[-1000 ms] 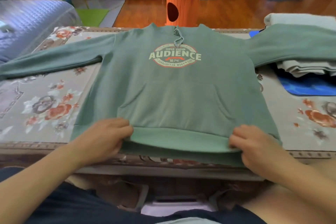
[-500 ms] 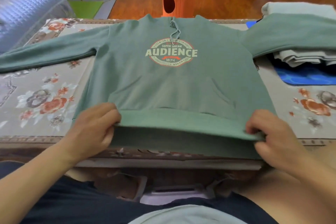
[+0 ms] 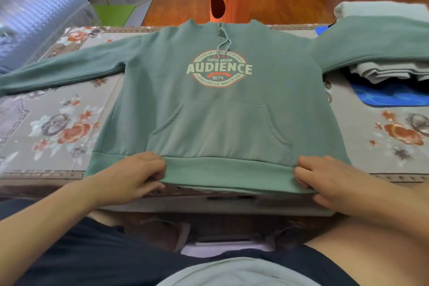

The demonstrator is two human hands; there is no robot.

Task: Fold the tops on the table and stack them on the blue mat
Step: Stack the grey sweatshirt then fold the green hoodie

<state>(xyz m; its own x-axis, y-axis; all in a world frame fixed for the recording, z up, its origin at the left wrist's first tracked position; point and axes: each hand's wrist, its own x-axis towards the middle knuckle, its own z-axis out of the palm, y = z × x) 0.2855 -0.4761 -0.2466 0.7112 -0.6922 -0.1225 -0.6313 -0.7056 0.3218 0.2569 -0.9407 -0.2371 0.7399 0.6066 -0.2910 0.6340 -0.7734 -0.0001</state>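
A sage-green fleece hoodie (image 3: 216,109) with a round "AUDIENCE" print lies face up, spread flat across the floral-patterned table (image 3: 53,123), front pocket toward the viewer. Its ribbed hem (image 3: 227,169) reaches the near table edge, where both hands pinch it: the left hand (image 3: 130,176) has fingers curled closed over the hem's left part, the right hand (image 3: 329,181) likewise closed on the right part. The even two-point grip probably serves to pull the fabric smooth and square before folding. Both sleeves stretch outward; the right sleeve (image 3: 376,42) drapes over a stack of folded pale grey tops (image 3: 390,69) resting on the blue mat (image 3: 390,95) at the table's right.
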